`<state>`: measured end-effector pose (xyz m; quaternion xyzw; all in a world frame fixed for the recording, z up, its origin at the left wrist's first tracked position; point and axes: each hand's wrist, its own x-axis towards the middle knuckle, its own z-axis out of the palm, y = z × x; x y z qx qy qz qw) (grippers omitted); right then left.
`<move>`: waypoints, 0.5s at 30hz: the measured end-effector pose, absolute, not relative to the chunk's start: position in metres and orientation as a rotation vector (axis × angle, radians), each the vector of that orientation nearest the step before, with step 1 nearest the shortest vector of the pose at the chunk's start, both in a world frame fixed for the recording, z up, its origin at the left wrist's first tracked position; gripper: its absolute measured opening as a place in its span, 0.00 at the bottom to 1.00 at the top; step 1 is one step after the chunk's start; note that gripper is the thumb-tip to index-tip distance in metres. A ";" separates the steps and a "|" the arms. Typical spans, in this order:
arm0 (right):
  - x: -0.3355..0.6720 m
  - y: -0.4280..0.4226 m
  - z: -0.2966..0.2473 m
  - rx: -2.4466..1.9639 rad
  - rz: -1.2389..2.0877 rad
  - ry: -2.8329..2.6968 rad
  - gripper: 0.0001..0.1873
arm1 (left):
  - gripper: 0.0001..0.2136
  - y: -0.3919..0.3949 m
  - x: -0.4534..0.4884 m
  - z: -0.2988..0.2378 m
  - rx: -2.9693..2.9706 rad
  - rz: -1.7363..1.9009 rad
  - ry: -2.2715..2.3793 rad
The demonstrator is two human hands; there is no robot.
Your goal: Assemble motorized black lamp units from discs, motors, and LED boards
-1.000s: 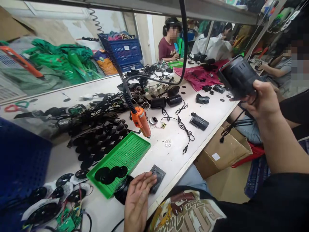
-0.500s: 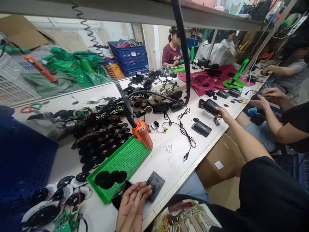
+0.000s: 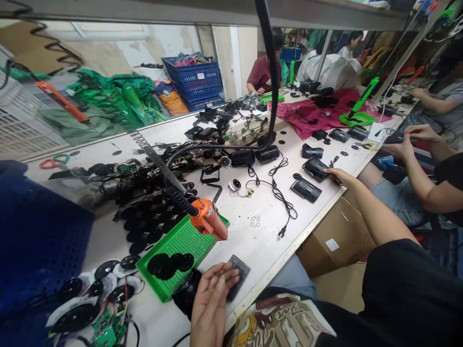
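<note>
My right hand [image 3: 339,177] is at the table's front edge, its fingers on the end of a black plastic housing [image 3: 315,169] with a cord beside it. Another black housing [image 3: 306,190] lies just in front of that one. Low in the view, my left hand [image 3: 213,301] has its fingers stretched out, the tips over the edge of a flat black square plate [image 3: 240,270]. Nothing shows in its palm. An orange electric screwdriver [image 3: 213,220] hangs on its coiled cord above a green perforated tray [image 3: 159,284] holding black discs [image 3: 168,265].
Black cords [image 3: 284,205], a small white speaker [image 3: 234,184] and several tiny clear pieces [image 3: 255,221] lie mid-table. Wired boards [image 3: 108,325] are at lower left, beside a blue crate [image 3: 43,241]. A co-worker's hands [image 3: 408,140] are at right. A thick black cable [image 3: 272,86] hangs ahead.
My right hand has lowered the black housing onto the table beside the other housings. The screwdriver has swung slightly left and down. The whole view has shifted a little.
</note>
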<state>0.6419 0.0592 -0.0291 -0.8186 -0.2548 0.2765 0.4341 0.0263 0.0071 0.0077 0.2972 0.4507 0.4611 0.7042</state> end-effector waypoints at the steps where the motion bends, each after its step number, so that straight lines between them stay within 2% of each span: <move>1: 0.643 0.058 -0.028 -2.059 0.643 -0.647 0.21 | 0.20 0.007 0.025 0.008 0.659 1.010 1.003; 8: 0.603 0.052 -0.016 -2.095 0.070 -0.812 0.23 | 0.21 0.007 0.009 0.004 0.637 1.006 1.034; 15: 0.499 0.050 -0.025 -1.950 0.091 -1.304 0.19 | 0.21 0.008 0.005 0.011 0.598 1.040 1.065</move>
